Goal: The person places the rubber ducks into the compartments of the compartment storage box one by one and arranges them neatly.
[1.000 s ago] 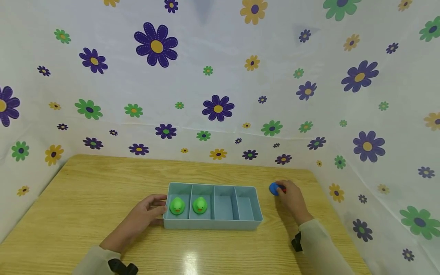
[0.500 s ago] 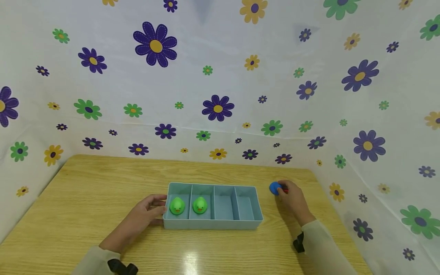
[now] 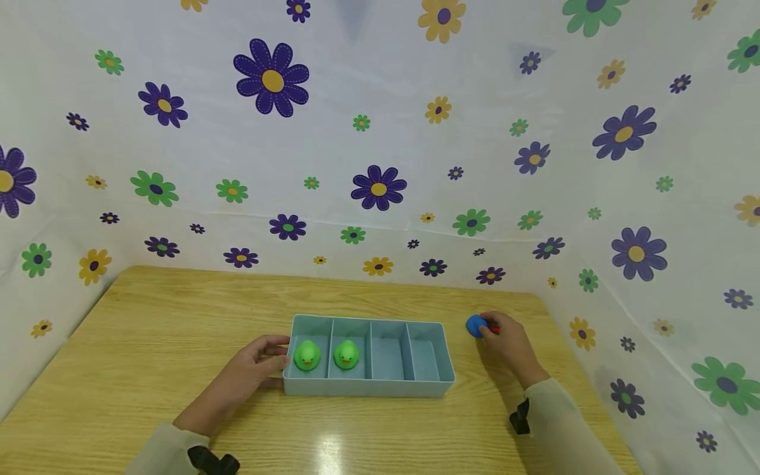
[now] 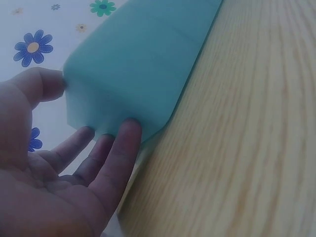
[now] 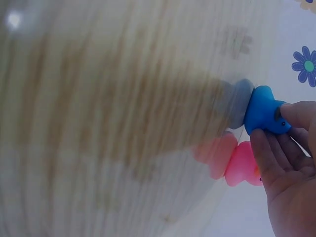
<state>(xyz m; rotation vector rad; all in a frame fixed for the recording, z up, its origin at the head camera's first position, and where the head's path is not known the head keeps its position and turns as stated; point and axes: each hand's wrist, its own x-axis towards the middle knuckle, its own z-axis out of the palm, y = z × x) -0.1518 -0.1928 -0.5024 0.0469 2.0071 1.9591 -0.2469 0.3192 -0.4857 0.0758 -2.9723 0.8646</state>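
A pale blue-grey box (image 3: 368, 388) with several compartments stands on the table. Two green rubber ducks, one (image 3: 307, 355) in the leftmost compartment and another (image 3: 346, 355) beside it in the second, face the front. My left hand (image 3: 246, 369) touches the box's left end; in the left wrist view its extended fingers (image 4: 116, 163) rest against the end wall (image 4: 98, 103). To the right of the box, my right hand (image 3: 507, 343) pinches a blue rubber duck (image 5: 264, 111) between thumb and fingers, low at the tabletop. A pinkish-red duck (image 5: 242, 165) stands close by, mostly hidden by the hand in the head view.
The wooden table (image 3: 196, 310) meets a white flower-print cloth (image 3: 332, 152) at the back and sides. No ducks lie in the box's two right compartments (image 3: 424, 356). Reflections of both ducks show on the glossy tabletop (image 5: 113, 113).
My right wrist and sleeve have shifted slightly to the right, with the hand still at the blue duck. The left hand and box stay as they were.
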